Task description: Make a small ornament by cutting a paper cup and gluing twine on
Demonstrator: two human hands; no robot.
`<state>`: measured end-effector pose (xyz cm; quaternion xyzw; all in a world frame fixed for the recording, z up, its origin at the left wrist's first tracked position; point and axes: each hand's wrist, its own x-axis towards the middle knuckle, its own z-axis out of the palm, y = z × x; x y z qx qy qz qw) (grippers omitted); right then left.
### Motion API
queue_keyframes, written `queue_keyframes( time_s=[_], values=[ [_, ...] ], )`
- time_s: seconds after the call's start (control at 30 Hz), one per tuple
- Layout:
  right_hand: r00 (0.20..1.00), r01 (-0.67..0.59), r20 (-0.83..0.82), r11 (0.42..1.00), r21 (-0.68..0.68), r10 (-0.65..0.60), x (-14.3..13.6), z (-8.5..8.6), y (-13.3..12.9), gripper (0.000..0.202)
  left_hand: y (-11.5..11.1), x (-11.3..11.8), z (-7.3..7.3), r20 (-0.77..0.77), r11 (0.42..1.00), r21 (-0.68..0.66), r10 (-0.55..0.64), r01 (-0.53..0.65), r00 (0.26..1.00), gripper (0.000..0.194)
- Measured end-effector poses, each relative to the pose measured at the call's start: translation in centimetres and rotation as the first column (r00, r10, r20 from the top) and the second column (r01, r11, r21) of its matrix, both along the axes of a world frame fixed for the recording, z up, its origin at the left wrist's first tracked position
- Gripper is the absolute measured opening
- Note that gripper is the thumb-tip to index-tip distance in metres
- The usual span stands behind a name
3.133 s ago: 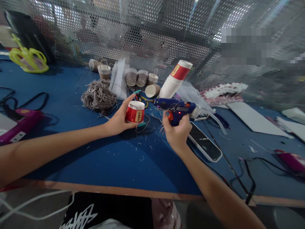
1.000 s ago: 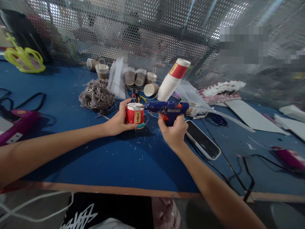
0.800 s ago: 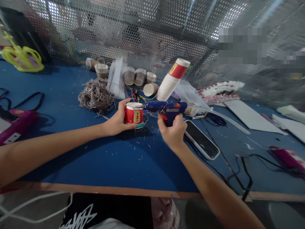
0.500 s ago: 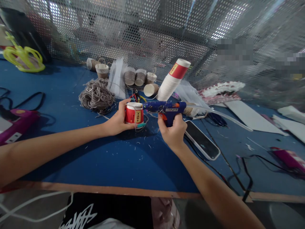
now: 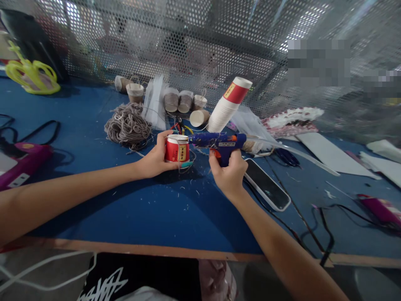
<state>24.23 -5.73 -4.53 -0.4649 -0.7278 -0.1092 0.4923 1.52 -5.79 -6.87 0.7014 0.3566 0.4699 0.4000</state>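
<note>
So on the worktop (image 5: 125, 217), the yarn pile (image 5: 128, 125) sits left of the leaning cup stack (image 5: 228, 104), phone (image 5: 267, 184) lies right of the held cup (image 5: 177, 150), mesh screen (image 5: 200, 46) behind everything.

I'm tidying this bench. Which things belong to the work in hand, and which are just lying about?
In use:
- red cup, in left hand
- blue glue gun, in right hand
- cord across the cup
- probably the cord pile

Lying about, it seems:
- phone
- yellow ornament
- white board
</note>
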Motion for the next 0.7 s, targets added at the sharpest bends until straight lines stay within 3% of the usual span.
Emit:
queue_keyframes(
  time_s=[0.7],
  values=[
    [1.000,0.014,0.010,0.999,0.036,-0.014,-0.04,0.31,-0.05,0.019,0.31,-0.37,-0.40,-0.019,0.999,0.050,-0.006,0.007,1.000,0.073]
  ],
)
